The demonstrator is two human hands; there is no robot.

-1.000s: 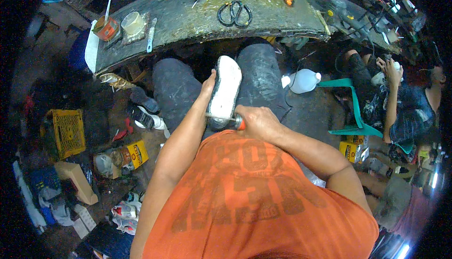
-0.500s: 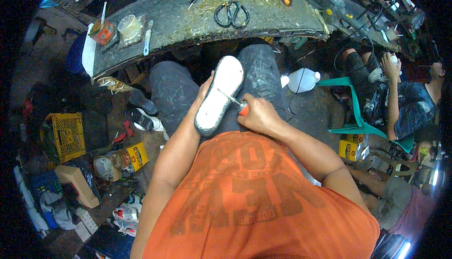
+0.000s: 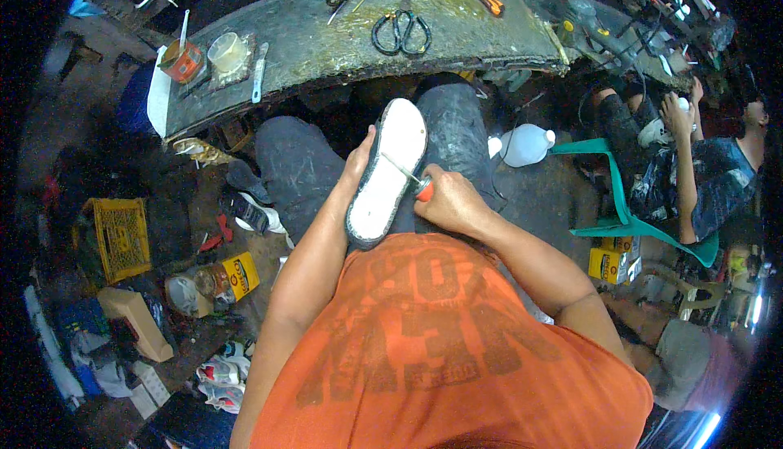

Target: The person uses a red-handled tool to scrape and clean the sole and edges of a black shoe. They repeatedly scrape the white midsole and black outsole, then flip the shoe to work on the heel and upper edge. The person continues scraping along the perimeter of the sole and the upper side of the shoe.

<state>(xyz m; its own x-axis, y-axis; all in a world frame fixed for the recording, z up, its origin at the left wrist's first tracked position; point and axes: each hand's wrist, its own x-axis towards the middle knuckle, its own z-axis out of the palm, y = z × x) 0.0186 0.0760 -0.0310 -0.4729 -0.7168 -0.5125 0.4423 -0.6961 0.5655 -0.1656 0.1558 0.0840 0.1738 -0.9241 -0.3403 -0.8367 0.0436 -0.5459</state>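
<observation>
A shoe (image 3: 387, 176) rests sole up above my lap, its white underside ringed by a dark edge. My left hand (image 3: 359, 155) grips it along the left side, with most of the fingers hidden beneath. In my right hand (image 3: 457, 202), closed, is an awl (image 3: 424, 189) with a red-orange handle. Its thin metal shaft reaches left over the middle of the sole; whether the tip has gone in, I cannot tell.
Ahead stands a worn workbench (image 3: 318, 49) with black-handled scissors (image 3: 400, 33), an orange-handled tool (image 3: 492, 3), a brush in a can (image 3: 181, 61) and a tub (image 3: 227, 51). A white jug (image 3: 528, 145) and green stool (image 3: 616, 188) are right, near a seated co-worker (image 3: 710, 172).
The shoe has shifted slightly down and right in view. My right hand and the awl stay almost where they were against the sole.
</observation>
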